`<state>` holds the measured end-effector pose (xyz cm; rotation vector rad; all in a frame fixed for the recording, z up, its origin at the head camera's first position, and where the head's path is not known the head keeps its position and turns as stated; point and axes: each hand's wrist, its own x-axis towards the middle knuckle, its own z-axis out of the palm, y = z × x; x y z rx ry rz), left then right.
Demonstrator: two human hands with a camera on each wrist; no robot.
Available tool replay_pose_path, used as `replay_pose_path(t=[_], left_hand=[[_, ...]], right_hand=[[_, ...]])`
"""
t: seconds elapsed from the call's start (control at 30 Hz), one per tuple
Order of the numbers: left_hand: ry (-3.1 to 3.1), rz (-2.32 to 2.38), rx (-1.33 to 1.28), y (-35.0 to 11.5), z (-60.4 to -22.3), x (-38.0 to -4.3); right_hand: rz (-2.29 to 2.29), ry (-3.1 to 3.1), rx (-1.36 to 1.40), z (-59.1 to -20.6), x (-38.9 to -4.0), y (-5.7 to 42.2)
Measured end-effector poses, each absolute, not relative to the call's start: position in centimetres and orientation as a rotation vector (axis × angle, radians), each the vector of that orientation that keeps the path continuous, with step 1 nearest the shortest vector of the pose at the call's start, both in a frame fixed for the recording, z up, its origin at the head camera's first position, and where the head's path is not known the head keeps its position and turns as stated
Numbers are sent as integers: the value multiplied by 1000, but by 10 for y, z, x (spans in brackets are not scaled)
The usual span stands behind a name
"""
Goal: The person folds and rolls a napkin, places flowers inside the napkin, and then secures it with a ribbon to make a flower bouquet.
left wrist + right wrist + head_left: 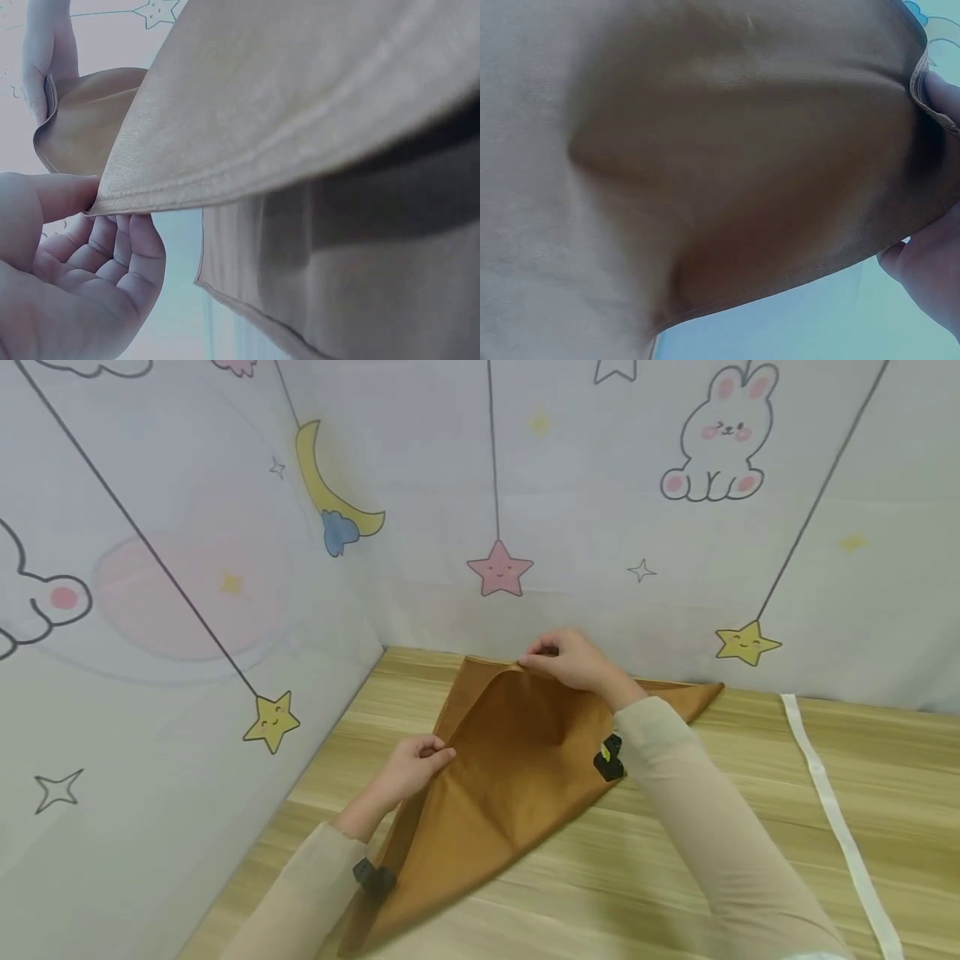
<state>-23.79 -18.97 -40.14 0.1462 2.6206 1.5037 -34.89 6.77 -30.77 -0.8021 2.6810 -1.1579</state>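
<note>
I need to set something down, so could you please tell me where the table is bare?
The table is bare right of the white strip, between that strip and the right sleeve, and, in front of the brown cloth, between that sleeve and the left sleeve. It's crowded at the cloth, pinched by the left hand and right hand.

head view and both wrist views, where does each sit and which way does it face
Head: on the head, facing forward and down at the brown cloth; left hand, right hand, sleeves show.
Left wrist: on that wrist, facing the brown cloth's edge; left hand near, right hand beyond.
Right wrist: on that wrist, facing the brown cloth close up; hand parts at the right edge.
Head and left wrist share both hands and brown cloth.
</note>
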Motion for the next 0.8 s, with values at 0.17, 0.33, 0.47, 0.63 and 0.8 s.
replay_pose_path(t=[0.17, 0.33, 0.47, 0.63, 0.8], left_hand=[[2648, 1504, 126, -193, -403, -246], [2681, 1460, 109, -196, -403, -253], [2668, 1454, 84, -198, -407, -258], [2655, 1459, 52, -201, -412, -264], [2696, 1413, 25, -203, -418, -270]], right_hand=[[-1182, 2669, -800, -312, -351, 68], [-1176, 2682, -761, -317, -353, 67], [-1159, 2713, -728, -323, -356, 66], [-1128, 2740, -739, -332, -357, 63], [-1111, 2747, -756, -341, -357, 63]])
